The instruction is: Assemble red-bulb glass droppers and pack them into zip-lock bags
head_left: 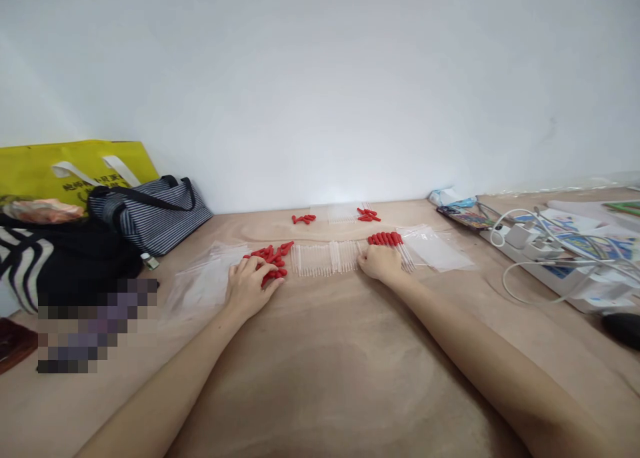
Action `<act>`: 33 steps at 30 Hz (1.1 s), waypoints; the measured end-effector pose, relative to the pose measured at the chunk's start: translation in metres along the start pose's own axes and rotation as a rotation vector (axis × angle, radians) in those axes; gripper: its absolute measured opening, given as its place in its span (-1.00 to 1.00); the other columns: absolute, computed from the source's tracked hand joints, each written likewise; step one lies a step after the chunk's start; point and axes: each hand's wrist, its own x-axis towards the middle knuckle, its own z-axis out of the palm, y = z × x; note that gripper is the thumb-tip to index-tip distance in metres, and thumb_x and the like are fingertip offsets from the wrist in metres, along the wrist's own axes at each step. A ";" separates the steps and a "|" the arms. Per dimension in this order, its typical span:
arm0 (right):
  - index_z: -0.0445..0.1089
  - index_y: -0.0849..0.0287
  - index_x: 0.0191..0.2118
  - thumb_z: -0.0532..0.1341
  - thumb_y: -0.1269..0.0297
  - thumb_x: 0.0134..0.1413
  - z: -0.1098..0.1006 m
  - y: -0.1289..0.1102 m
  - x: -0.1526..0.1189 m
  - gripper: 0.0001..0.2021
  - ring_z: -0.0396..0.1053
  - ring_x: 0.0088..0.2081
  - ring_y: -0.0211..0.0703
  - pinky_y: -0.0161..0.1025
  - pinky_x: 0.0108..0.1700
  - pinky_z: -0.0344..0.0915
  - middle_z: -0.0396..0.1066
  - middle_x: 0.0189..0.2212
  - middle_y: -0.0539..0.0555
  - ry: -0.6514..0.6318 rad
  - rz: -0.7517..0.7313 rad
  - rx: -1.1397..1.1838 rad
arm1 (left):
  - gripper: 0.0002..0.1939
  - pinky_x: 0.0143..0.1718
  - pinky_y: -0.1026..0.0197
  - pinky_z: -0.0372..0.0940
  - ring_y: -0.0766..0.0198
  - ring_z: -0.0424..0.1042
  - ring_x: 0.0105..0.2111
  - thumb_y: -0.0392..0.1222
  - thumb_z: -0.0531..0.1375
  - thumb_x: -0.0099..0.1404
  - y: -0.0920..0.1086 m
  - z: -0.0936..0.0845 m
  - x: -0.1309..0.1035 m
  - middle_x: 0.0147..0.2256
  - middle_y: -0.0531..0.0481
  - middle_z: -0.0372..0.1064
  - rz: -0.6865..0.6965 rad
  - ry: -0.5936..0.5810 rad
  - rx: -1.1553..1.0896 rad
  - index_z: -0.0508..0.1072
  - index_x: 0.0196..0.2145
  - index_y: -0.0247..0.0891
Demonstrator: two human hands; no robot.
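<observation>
My left hand (250, 286) rests at a loose pile of red bulb-shaped pieces (270, 253), its thumb and fingers apart and touching some of them. My right hand (381, 263) is closed at the right end of a row of thin clear tubes (315, 259); its fingertips are pressed together, and what they hold is hidden. Just beyond that hand, several tubes with red bulbs on their ends (385, 239) lie side by side, partly covered by the hand.
Clear plastic bags (205, 278) lie left of my left hand, more plastic bags (437, 248) to the right. Smaller red pieces (304, 219) and red-ended tubes (369, 215) lie near the wall. A striped bag (155, 211) stands left; a power strip with cables (545, 251) lies right.
</observation>
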 end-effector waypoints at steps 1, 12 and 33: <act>0.42 0.32 -0.26 -0.01 0.20 0.01 0.000 0.000 -0.001 -0.65 0.39 -0.25 0.04 -0.17 -0.27 0.23 0.42 -0.28 0.31 0.002 -0.003 -0.004 | -0.83 -0.27 0.07 0.11 0.06 0.25 -0.27 -0.07 0.15 0.10 -0.002 0.000 0.000 -0.31 -0.08 0.29 0.021 -0.015 -0.020 0.45 -0.37 -0.17; 0.23 0.38 -0.28 -0.12 0.36 0.12 0.012 0.005 -0.014 -0.75 0.32 -0.36 -0.04 -0.20 -0.34 0.17 0.35 -0.38 0.30 0.294 -0.248 0.051 | -0.85 -0.18 0.13 0.21 0.17 0.29 -0.25 -0.23 0.00 0.24 0.009 -0.005 0.001 -0.32 -0.08 0.29 0.102 0.238 -0.329 0.34 -0.32 -0.27; 0.27 0.18 -0.22 -0.05 0.39 0.14 0.029 0.006 -0.057 -0.82 0.27 -0.25 -0.18 -0.19 -0.19 0.13 0.34 -0.33 0.09 0.253 -0.860 0.383 | -0.82 -0.09 0.09 0.24 0.16 0.34 -0.13 -0.27 0.08 0.19 0.059 0.011 -0.007 -0.11 -0.12 0.33 0.130 -0.148 -0.545 0.42 -0.25 -0.26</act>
